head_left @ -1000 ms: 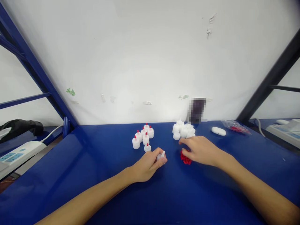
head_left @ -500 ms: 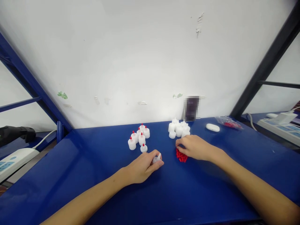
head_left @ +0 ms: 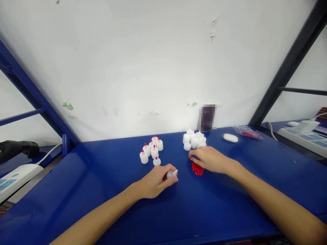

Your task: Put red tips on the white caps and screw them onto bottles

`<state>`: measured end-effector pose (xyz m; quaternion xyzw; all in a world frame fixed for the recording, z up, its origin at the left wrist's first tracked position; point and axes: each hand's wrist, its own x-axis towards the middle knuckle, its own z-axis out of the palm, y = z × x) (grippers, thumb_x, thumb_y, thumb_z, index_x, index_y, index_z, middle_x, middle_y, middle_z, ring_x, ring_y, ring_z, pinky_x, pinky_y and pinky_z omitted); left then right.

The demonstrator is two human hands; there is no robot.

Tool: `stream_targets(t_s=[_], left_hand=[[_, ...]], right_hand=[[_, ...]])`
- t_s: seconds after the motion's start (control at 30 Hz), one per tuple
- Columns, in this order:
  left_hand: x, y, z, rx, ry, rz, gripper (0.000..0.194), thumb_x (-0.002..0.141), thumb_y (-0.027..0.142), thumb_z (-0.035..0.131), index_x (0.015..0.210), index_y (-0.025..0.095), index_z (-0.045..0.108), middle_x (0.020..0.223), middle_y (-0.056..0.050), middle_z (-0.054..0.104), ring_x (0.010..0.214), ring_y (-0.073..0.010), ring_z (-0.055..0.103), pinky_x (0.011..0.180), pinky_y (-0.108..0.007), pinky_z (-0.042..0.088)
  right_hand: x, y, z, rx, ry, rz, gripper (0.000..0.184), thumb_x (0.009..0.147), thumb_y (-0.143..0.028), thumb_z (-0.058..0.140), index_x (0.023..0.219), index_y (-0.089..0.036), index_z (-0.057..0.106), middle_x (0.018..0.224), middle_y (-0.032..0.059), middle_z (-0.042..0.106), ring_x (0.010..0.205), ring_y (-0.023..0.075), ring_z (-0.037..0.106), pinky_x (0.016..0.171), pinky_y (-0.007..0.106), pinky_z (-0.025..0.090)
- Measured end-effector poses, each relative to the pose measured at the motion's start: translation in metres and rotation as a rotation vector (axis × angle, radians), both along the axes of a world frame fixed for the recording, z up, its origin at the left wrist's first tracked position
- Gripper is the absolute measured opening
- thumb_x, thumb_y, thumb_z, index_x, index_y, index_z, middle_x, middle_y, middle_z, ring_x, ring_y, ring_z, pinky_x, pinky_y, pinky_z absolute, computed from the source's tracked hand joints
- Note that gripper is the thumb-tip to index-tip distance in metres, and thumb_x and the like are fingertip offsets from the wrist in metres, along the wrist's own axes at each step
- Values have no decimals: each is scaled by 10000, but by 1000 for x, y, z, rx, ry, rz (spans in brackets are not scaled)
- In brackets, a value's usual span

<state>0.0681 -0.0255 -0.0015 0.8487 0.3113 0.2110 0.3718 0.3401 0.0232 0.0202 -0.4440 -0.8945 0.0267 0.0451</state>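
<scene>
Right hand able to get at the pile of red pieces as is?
Looks like yes: the right hand is at the far edge of the red pieces, with nothing visible in between.

On the table (head_left: 143,221), capped bottles (head_left: 154,152) left; uncapped bottles (head_left: 194,142) right, behind the caps (head_left: 197,169); bag (head_left: 247,132) farther right

No text, label, brand, number or sign can be read in this view. On the left power strip (head_left: 27,171) and on the right power strip (head_left: 290,133), the blue socket panels show no lettering which is clear enough. The dark upright object (head_left: 207,117) by the wall is covered with coarse pixels, so its surface is hidden. On the clear plastic bag (head_left: 247,132), the white oval case (head_left: 230,137) and the white nozzle-topped containers (head_left: 194,142), no writing can be made out.
</scene>
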Motion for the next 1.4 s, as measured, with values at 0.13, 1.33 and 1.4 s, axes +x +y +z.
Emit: stream_targets(t_s=[0.13,1.33,1.4], left_hand=[[0,1,-2,36,49,-18,305,1000,421,491,1139,165,583,729,38,540,613,-89,439,602,-217,345],[-4,7,3,-308,-178,-89,348,826,452,708,828,143,549,674,60,404,587,-72,333,535,-218,288],[-4,7,2,-299,-169,-85,356,835,463,700,806,146,539,659,63,392,578,-71,323,529,-221,275]], right_hand=[[-16,-9,-2,137,160,62,243,1002,-262,434,1037,-207,668,939,57,725,813,201,665,688,296,427],[-54,-44,-12,246,532,476,135,960,-229,530,949,-180,655,668,-13,674,529,100,522,604,269,387],[-53,-43,-14,268,529,494,142,969,-253,541,962,-179,662,656,-18,668,525,97,529,600,269,382]])
